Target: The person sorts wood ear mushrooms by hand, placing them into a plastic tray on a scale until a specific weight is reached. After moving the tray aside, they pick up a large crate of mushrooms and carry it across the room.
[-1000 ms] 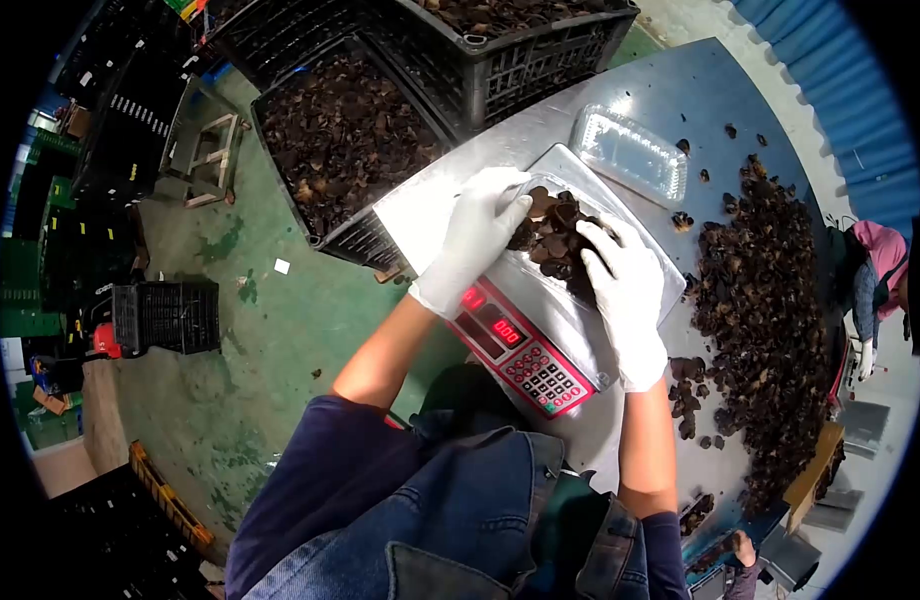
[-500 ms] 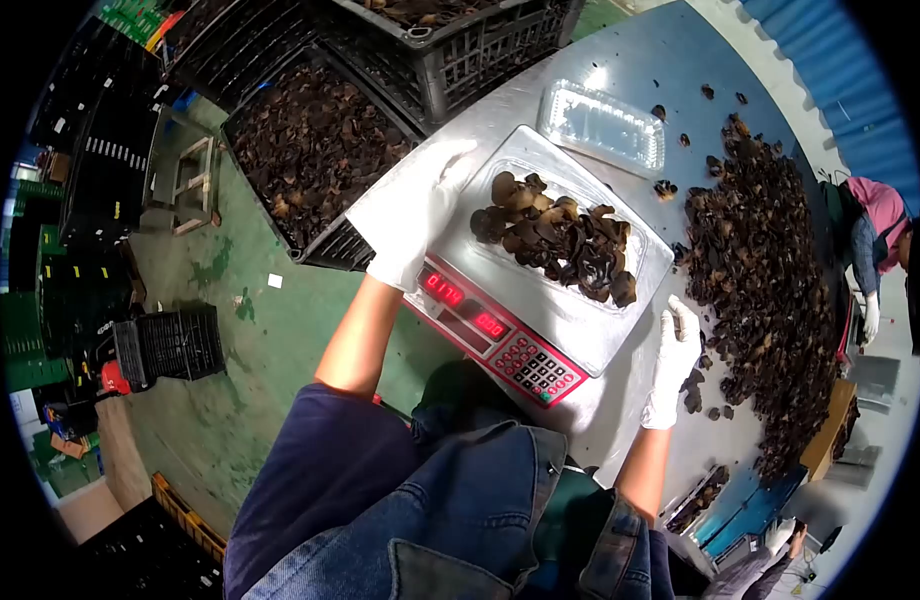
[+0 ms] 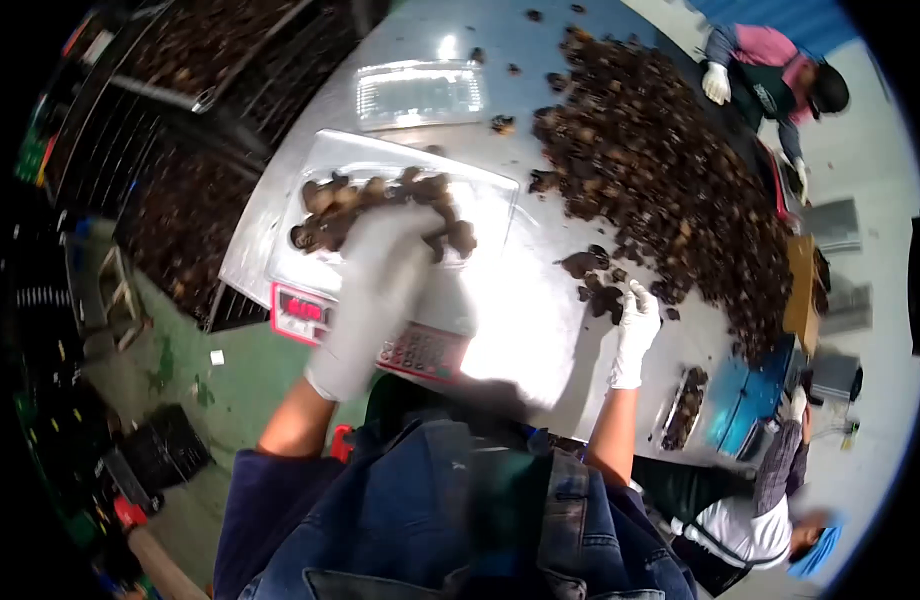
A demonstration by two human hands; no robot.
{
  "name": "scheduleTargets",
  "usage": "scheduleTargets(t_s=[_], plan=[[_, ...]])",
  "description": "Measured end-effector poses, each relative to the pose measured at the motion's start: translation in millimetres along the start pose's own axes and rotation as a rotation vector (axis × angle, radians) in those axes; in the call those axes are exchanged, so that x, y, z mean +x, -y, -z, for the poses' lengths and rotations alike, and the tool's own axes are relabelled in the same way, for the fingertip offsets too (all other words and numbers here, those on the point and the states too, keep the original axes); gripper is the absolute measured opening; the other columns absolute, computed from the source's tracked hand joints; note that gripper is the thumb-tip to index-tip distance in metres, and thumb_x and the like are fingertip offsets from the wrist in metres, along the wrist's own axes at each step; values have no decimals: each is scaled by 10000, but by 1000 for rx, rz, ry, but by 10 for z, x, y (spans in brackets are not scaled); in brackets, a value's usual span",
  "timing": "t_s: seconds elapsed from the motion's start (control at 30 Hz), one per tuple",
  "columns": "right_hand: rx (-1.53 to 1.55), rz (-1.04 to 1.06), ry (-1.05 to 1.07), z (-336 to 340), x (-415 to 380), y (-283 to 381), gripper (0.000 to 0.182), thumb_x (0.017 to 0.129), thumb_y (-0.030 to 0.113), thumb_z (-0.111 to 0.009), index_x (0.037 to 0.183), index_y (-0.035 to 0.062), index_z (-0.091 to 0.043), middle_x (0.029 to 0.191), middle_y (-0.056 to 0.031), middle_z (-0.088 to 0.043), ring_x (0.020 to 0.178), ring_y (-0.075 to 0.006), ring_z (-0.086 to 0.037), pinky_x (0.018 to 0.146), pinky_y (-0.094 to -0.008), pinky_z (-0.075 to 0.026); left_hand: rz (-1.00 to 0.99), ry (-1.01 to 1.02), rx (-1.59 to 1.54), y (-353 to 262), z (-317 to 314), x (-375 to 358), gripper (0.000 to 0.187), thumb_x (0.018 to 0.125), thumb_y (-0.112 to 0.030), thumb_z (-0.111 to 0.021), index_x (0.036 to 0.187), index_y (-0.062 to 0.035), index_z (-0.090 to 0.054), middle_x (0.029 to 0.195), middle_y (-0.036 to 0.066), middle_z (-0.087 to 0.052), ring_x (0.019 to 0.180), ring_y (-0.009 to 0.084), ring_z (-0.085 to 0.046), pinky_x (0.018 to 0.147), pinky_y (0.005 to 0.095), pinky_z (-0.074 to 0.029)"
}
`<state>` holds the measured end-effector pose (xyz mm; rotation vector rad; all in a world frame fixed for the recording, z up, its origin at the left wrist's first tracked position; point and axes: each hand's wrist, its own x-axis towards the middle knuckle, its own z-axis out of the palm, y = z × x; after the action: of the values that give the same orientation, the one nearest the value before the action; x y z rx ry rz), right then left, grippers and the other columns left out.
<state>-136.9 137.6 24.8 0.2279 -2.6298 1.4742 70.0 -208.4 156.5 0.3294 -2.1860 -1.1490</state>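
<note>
My left hand [image 3: 380, 290], in a white glove and blurred, is over the near side of the dark mushrooms [image 3: 345, 200] in a clear plastic tray. The tray rests on the silver plate of a scale [image 3: 330, 150] with a red-edged keypad panel, partly covered by my left arm. What its fingers do is smeared by motion. My right hand [image 3: 636, 330], also gloved, is beside a few loose mushrooms [image 3: 605, 300] on the metal table, fingers bent; whether it holds anything cannot be made out.
A large mushroom heap [image 3: 660, 170] covers the table's right part. An empty clear tray [image 3: 420, 95] lies behind the scale; a filled tray [image 3: 686, 408] sits at the right. Black crates [image 3: 160, 95] stand left. Two other people [image 3: 770, 85] are at the right.
The view has turned to the right. My left hand has moved from the scale's left edge to over the mushrooms in the tray. My right hand is now beside loose mushrooms, away from the scale.
</note>
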Motion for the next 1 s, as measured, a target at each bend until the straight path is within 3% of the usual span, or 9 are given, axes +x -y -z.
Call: scheduleTargets(t_s=[0.03, 0.17, 0.27, 0.33, 0.47, 0.77, 0.83, 0.93, 1.0], plan=[[162, -202, -52, 25, -27, 148, 135, 909, -29, -610, 1021, -16, -684, 995, -56, -643, 878, -126, -615, 800, -241, -496, 53, 90, -135, -12, -411, -210, 305, 810, -6, -644, 1114, -32, -627, 1026, 154, -622, 974, 329, -600, 879, 409, -482], [-121, -42, 0, 130, -163, -42, 123, 901, -12, -620, 999, 2, -693, 937, -44, -648, 846, -131, -613, 776, -248, -485, 99, 695, -193, -190, -1559, -403, 458, 848, -64, -577, 1300, -4, -532, 1296, 214, -545, 1234, 382, -477, 1030, 424, -416], [-266, 30, 14, 60, -235, -18, 178, 846, 7, -666, 1018, 28, -702, 911, -67, -644, 830, -172, -610, 766, -279, -488, 75, 556, 229, 50, -2569, -394, 502, 856, -112, -578, 1333, 13, -488, 1349, 251, -477, 1240, 406, -463, 1029, 429, -425], [-301, 63, 30, -2, -185, 65, 194, 808, 43, -699, 1002, 48, -702, 919, -76, -635, 799, -216, -600, 770, -313, -485, 67, 496, 482, 79, -2936, -179, 392, 852, -171, -609, 1220, -43, -569, 1171, 172, -568, 1106, 313, -536, 967, 378, -453], [-761, 204, 205, -171, 13, 244, 264, 777, 243, -721, 1021, 141, -713, 1169, -55, -629, 1118, -263, -526, 912, -431, -388, 101, 502, 822, 279, -3332, -32, 168, 860, -172, -549, 982, -106, -643, 966, 68, -627, 980, 209, -573, 781, 326, -492], [-597, 379, 27, -324, -43, 107, 165, 800, 134, -718, 944, 54, -711, 1104, -46, -660, 1115, -252, -562, 965, -390, -418, 74, 375, 564, 24, -2849, -59, 144, 727, -132, -661, 856, -71, -665, 880, 102, -650, 843, 273, -631, 740, 356, -528], [-97, 92, 26, -465, -94, 334, 177, 792, 89, -706, 962, 43, -716, 1128, -91, -650, 1120, -254, -550, 993, -376, -415, 0, 233, 479, -278, -2198, 62, 136, 736, -127, -654, 860, -73, -662, 868, 88, -638, 823, 261, -638, 699, 359, -530], [82, 277, 172, -725, -137, 1028, 162, 793, 85, -704, 949, 44, -714, 1110, -102, -654, 1103, -251, -556, 970, -367, -436, -176, -111, 303, -339, -1319, 87, 165, 736, -80, -629, 897, -52, -603, 856, 102, -597, 854, 302, -590, 753, 415, -491], [84, 395, 212, -952, -195, 1499, 139, 789, 117, -708, 908, 45, -703, 1103, -105, -654, 1099, -271, -555, 972, -385, -427, 2, -138, 502, -242, -794, 174, 209, 722, -26, -624, 927, -66, -608, 858, 99, -586, 839, 306, -580, 745, 419, -485]])
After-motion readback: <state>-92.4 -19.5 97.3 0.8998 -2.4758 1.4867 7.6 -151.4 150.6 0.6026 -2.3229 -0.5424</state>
